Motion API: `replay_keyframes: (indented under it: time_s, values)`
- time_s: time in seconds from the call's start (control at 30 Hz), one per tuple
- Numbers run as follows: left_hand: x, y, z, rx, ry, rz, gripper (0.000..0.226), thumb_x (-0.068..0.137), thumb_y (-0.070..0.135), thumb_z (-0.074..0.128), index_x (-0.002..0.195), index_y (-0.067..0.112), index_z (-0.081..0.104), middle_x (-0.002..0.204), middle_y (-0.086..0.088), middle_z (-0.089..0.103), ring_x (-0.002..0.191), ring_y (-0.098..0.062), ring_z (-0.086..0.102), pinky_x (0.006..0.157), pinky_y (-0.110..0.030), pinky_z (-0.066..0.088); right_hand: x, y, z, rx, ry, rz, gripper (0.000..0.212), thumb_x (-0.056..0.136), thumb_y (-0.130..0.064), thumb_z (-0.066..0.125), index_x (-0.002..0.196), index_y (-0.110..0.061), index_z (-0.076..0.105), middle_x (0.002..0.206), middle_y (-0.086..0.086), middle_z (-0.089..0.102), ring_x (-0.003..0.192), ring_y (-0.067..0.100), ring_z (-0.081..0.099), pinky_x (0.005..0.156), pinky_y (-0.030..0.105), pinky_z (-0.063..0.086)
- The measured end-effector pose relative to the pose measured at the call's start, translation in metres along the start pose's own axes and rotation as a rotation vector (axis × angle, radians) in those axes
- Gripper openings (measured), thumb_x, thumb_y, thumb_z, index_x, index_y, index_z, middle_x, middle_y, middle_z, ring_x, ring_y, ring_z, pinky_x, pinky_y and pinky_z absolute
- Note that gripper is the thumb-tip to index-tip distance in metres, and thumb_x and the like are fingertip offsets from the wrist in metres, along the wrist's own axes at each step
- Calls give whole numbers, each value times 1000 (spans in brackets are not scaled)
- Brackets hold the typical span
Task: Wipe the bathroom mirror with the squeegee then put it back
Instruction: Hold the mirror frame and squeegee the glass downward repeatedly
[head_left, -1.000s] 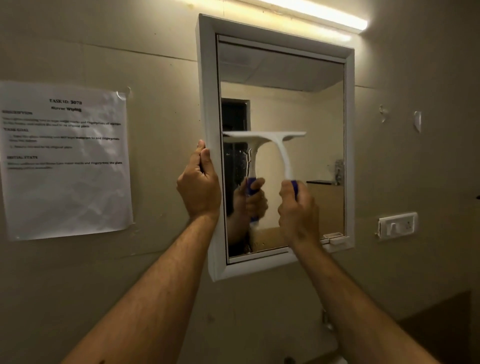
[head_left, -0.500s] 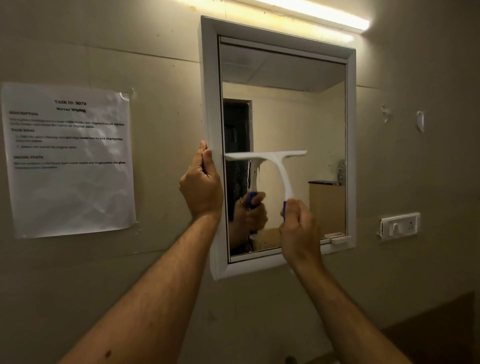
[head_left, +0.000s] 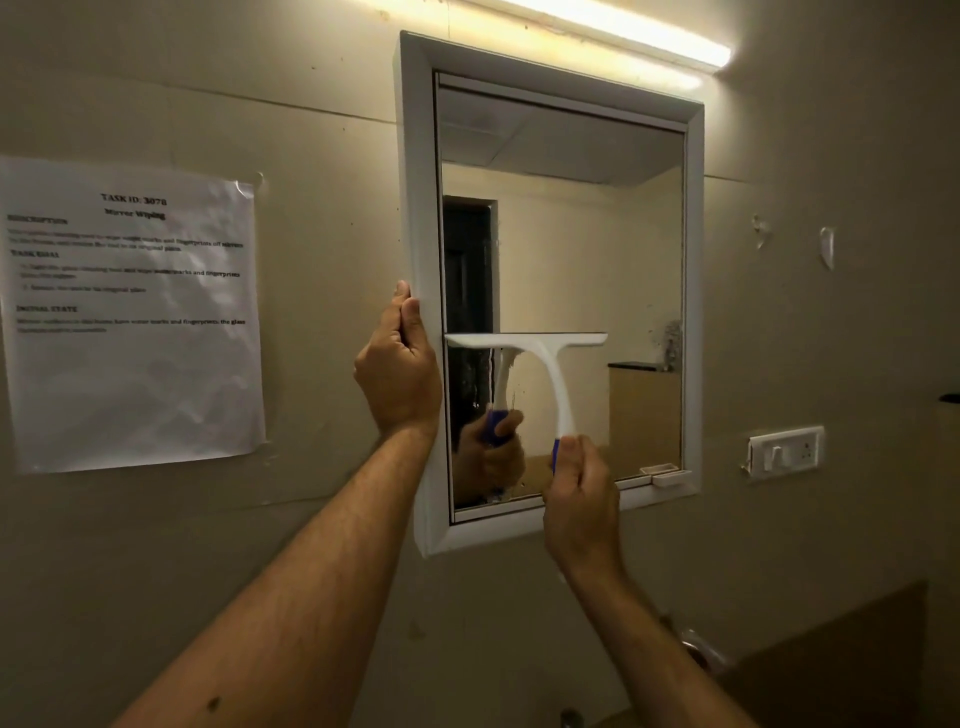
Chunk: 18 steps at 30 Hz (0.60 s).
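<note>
**Squeegee low on the glass, streaks the main risk**

Squeegee (head_left: 535, 364) blade lies flat across the left half of the mirror (head_left: 571, 234), below its middle. Our right hand (head_left: 582, 499) clenches the blue handle, so the blade sits above and left of the grip. Our left hand (head_left: 400, 374) grasps the mirror's left frame edge. If our pressure goes uneven, we judge the blade could tilt and leave streaks, or bump the small latch (head_left: 667, 475) at lower right.
</note>
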<state>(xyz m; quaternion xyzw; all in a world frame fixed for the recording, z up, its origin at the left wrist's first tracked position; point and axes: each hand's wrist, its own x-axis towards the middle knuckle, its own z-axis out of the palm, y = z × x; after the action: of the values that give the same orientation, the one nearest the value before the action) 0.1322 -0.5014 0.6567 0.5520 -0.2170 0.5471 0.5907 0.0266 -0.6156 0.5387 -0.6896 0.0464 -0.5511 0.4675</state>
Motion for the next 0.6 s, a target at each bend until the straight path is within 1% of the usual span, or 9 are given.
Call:
replay_keyframes:
  time_s: [0.03,0.1,0.17,0.2,0.27,0.37,0.47,0.6]
  values:
    - [0,0,0,-7,1,-1,34,101,31,48,128,13,61,96,-3,75,65,-4,61,57,-10,50,-1,-2,-2,-5,-2,7,33,101,-44,31,77,-32,49,64,-5,49,52,2,48,41,16,37]
    - [0,0,-1,-16,-3,-2,36,102,32,47,129,13,60,97,-5,75,68,-10,65,60,-20,57,8,-12,-4,-8,-13,13,33,101,-46,31,78,-32,50,67,-2,51,56,6,48,45,22,40]
    - [1,-1,-1,-23,-13,-1,36,102,32,47,130,13,60,99,-6,74,75,-15,68,67,-27,60,25,-28,-3,-18,3,13,36,101,-49,29,79,-29,50,69,1,52,58,13,49,49,28,40]
    - [1,-1,-1,-31,-17,1,36,102,31,47,130,13,60,104,-6,74,81,-16,70,72,-30,60,35,-36,-2,-22,16,16,38,100,-50,28,80,-28,50,69,1,52,59,14,48,50,30,40]
    - [1,0,-2,-42,-27,15,35,102,29,47,130,11,59,113,-6,71,95,-16,69,82,-28,59,50,-50,1,-27,36,31,39,99,-53,27,80,-28,50,67,1,51,59,15,48,53,31,39]
    - [2,0,-3,-38,-44,48,35,103,26,46,131,10,58,121,-4,67,108,-13,65,90,-20,53,51,-50,4,-65,53,39,39,99,-54,25,77,-30,48,65,0,51,58,14,48,52,29,38]
    - [2,1,-4,-53,-50,53,34,103,25,47,131,9,58,124,-5,66,110,-14,64,93,-23,53,28,-30,4,-65,53,30,38,100,-49,26,76,-28,47,67,1,50,58,14,48,51,28,38]
    - [1,1,-3,-62,-40,48,33,102,23,48,129,7,59,124,-6,66,112,-15,64,94,-22,52,2,-11,-1,-54,26,44,34,102,-43,32,80,-25,51,77,13,58,67,27,56,53,35,45]
